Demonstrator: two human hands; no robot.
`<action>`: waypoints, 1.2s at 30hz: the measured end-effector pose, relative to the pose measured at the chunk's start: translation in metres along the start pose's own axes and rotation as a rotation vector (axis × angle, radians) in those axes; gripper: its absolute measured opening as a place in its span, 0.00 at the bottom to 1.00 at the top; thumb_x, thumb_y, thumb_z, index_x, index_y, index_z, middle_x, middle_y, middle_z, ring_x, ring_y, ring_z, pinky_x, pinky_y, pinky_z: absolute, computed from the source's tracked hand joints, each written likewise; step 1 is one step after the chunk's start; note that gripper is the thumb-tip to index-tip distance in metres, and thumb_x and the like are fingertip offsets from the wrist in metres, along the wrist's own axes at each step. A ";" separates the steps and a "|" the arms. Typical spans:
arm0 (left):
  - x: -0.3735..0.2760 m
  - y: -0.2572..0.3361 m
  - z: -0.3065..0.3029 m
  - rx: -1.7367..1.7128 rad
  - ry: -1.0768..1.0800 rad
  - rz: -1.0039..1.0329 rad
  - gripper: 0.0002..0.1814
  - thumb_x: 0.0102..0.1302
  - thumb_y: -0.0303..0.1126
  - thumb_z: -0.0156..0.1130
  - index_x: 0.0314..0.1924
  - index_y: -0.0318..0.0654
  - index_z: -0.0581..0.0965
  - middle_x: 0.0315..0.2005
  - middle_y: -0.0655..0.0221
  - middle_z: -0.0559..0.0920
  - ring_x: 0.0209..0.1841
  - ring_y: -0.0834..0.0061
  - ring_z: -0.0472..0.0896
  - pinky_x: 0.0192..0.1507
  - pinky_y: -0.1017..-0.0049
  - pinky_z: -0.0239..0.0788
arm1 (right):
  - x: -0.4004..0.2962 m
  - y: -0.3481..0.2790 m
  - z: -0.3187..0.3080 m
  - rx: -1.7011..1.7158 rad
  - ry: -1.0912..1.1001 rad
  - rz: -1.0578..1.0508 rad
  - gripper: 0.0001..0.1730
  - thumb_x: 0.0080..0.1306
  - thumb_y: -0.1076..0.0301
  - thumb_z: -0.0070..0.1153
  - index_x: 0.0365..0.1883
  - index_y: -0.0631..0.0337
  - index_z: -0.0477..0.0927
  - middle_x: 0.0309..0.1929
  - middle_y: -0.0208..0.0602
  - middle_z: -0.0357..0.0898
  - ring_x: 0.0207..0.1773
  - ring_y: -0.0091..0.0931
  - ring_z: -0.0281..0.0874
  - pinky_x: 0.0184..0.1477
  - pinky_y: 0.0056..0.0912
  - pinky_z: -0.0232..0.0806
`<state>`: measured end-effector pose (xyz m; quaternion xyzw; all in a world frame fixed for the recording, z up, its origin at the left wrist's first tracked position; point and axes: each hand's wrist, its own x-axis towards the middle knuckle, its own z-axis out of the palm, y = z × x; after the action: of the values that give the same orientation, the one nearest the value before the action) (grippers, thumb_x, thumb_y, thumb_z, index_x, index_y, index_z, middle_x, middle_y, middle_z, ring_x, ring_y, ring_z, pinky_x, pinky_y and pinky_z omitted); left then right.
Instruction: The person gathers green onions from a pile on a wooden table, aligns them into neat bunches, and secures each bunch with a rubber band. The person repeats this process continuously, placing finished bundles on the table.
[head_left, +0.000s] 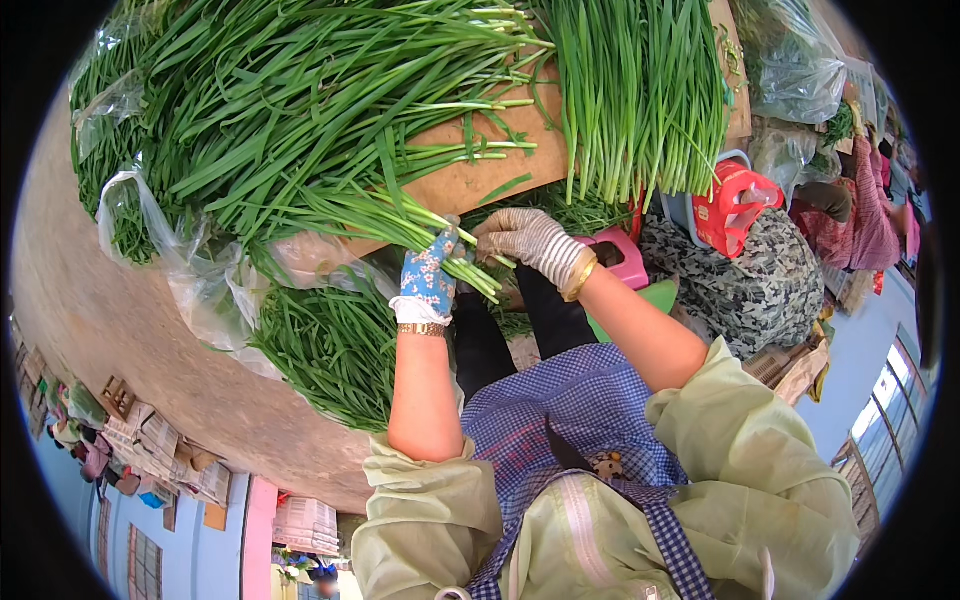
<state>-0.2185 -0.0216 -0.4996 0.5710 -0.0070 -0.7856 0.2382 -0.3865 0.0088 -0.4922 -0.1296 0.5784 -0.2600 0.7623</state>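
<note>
My left hand (430, 276), in a blue floral glove with a white cuff, holds a small bunch of garlic chives (367, 217) near its pale stem ends. At the bunch's stems, just to the right, is my right hand (529, 240), in a striped grey-white glove; its fingertips are bent at a stem, and whether they grip it is unclear. A large pile of garlic chives (300, 97) lies beyond on a brown board (457, 176), stems towards the right. Another row of chives (637, 97) lies at the board's right, stems towards me.
Loose green leaves in a plastic bag (330, 345) stand at my left. To the right are a pink plastic stool (626, 259), a red bag (731, 206) on a blue-grey container and a camouflage-covered bundle (750, 285). People sit farther off at the right.
</note>
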 end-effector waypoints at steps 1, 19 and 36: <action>0.000 0.000 0.003 0.033 0.041 0.010 0.15 0.60 0.27 0.59 0.47 0.32 0.75 0.31 0.71 0.76 0.30 0.78 0.73 0.33 0.76 0.68 | 0.000 -0.002 0.001 -0.134 0.019 -0.013 0.09 0.57 0.69 0.56 0.35 0.63 0.79 0.29 0.32 0.80 0.29 0.21 0.75 0.32 0.22 0.67; 0.011 -0.015 0.012 -0.005 0.468 0.094 0.15 0.49 0.27 0.70 0.34 0.37 0.71 0.22 0.69 0.75 0.19 0.77 0.71 0.21 0.75 0.62 | -0.082 -0.027 -0.001 -0.747 -0.597 -0.024 0.09 0.55 0.62 0.53 0.28 0.57 0.78 0.26 0.39 0.79 0.33 0.36 0.78 0.37 0.36 0.69; 0.005 -0.011 -0.007 -0.130 0.383 -0.003 0.10 0.56 0.26 0.64 0.34 0.38 0.71 0.22 0.72 0.73 0.19 0.79 0.70 0.26 0.72 0.69 | -0.067 0.017 -0.027 -1.279 0.187 -0.124 0.14 0.60 0.54 0.49 0.28 0.55 0.75 0.23 0.42 0.76 0.30 0.39 0.76 0.33 0.42 0.67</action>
<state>-0.2170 -0.0119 -0.5099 0.6933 0.0900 -0.6618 0.2707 -0.4215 0.0624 -0.4541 -0.5680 0.6745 0.0821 0.4645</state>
